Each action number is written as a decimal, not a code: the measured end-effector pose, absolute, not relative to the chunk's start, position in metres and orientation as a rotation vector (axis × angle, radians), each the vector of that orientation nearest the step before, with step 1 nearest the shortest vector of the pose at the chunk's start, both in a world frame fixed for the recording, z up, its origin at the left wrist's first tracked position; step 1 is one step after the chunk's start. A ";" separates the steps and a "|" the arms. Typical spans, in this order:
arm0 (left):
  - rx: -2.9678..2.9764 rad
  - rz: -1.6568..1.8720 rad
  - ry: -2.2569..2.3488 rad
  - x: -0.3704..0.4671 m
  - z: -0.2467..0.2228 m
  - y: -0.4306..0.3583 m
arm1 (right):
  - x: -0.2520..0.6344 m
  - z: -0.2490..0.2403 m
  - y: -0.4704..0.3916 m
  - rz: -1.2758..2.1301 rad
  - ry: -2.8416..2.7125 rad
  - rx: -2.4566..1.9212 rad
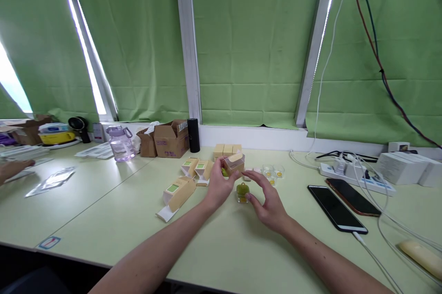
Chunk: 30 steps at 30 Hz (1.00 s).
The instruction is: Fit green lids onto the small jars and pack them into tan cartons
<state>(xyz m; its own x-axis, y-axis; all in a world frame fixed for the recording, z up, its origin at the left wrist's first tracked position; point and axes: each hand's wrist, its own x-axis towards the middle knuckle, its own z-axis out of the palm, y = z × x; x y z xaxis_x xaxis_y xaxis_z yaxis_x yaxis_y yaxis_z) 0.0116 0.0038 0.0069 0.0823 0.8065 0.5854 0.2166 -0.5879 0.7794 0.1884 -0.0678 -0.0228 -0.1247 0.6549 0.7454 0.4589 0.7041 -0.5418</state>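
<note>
My left hand (221, 184) is closed around a small tan cardboard box (236, 165) with its top flap raised. A small glass jar with a green lid (242, 189) stands upright on the table just below that box. Beside it is my right hand (270, 206), fingers apart. The thumb reaches the jar's right side, and the fingertips are near the box's lower corner; whether they touch it I cannot tell. A bit of green shows behind my left fingers. To the left lie several similar boxes (179, 193) with green labels and open flaps.
Behind the hands are more tan boxes (228, 149) and several clear cups with yellow centres (268, 172). Two phones (336, 208) and a power strip (359, 179) with cables lie right. A purple bottle (120, 144) and cartons (171, 140) stand back left. Another person's hand (15, 170) is far left.
</note>
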 end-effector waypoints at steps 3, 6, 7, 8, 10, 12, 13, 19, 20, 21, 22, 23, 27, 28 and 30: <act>1.778 1.467 1.079 0.007 0.010 0.012 | 0.193 -0.028 -0.060 0.075 -1.790 -1.053; 1.733 1.417 1.178 0.005 0.009 0.020 | 0.194 -0.032 -0.056 0.040 -1.868 -1.242; 1.732 1.401 1.202 0.005 0.008 0.023 | 0.194 -0.033 -0.056 0.047 -1.897 -1.291; 1.738 1.382 1.220 0.005 0.007 0.025 | 0.193 -0.034 -0.056 0.057 -1.926 -1.331; 1.764 1.336 1.240 0.005 0.006 0.027 | 0.192 -0.034 -0.057 0.070 -1.964 -1.399; 1.788 1.292 1.241 0.005 0.007 0.027 | 0.192 -0.032 -0.057 0.065 -1.969 -1.471; 1.796 1.271 1.242 0.005 0.007 0.027 | 0.193 -0.030 -0.056 0.058 -1.955 -1.515; 1.917 1.122 1.188 0.006 0.006 0.021 | 0.209 -0.021 -0.049 0.071 -1.833 -1.799; 1.942 1.087 1.171 0.007 0.005 0.019 | 0.211 -0.020 -0.048 0.077 -1.814 -1.837; 1.962 1.052 1.160 0.008 0.003 0.017 | 0.213 -0.019 -0.047 0.084 -1.796 -1.868; 1.979 1.025 1.157 0.009 0.001 0.014 | 0.215 -0.019 -0.046 0.089 -1.781 -1.892; 1.996 1.005 1.160 0.010 -0.002 0.012 | 0.216 -0.018 -0.045 0.092 -1.772 -1.908; 2.042 0.986 1.174 0.012 -0.007 0.006 | 0.216 -0.018 -0.044 0.099 -1.775 -1.920; 2.041 1.011 1.161 0.012 -0.008 0.005 | 0.216 -0.018 -0.045 0.103 -1.779 -1.915; 2.025 1.121 1.081 0.011 -0.006 0.004 | 0.216 -0.019 -0.045 0.107 -1.786 -1.903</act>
